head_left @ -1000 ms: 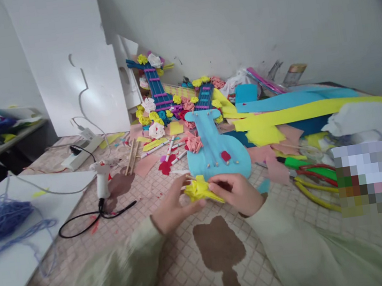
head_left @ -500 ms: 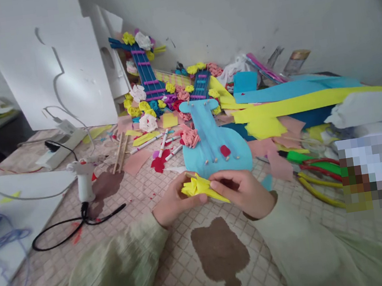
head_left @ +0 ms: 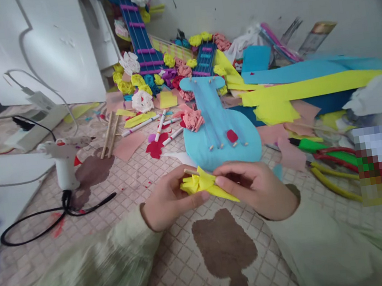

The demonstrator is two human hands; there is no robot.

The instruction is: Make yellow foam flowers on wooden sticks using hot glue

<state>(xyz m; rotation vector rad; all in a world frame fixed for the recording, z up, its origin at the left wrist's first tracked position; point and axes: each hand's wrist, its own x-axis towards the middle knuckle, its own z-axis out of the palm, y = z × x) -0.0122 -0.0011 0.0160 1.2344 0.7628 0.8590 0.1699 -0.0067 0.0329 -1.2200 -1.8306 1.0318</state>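
A bunched strip of yellow crepe paper (head_left: 202, 183) is held between my two hands above the table, its folds gathered at the left and a tapered end at the right. My left hand (head_left: 172, 197) pinches the gathered part, where the tip of a thin wooden stick (head_left: 191, 172) shows. My right hand (head_left: 259, 188) is closed on the strip's right side, thumb on top; some fingers are hidden behind the paper. Just beyond them lies a light blue guitar-shaped cutout (head_left: 221, 134) with strings, a red patch and a pink paper flower (head_left: 192, 118) at its left edge.
A white glue gun (head_left: 64, 165) with a black cable stands left, near a power strip (head_left: 32, 127). Markers (head_left: 172, 135) and wooden sticks (head_left: 109, 135) lie mid-table. Pliers (head_left: 335, 182) are at right. Behind stand decorated dark blue guitar shapes (head_left: 140, 36) and long paper strips (head_left: 318, 87).
The view has shifted, so the background sits higher and wider. Both hands still hold the yellow paper; more of the stick's tip shows, and the paper's folds have turned slightly.
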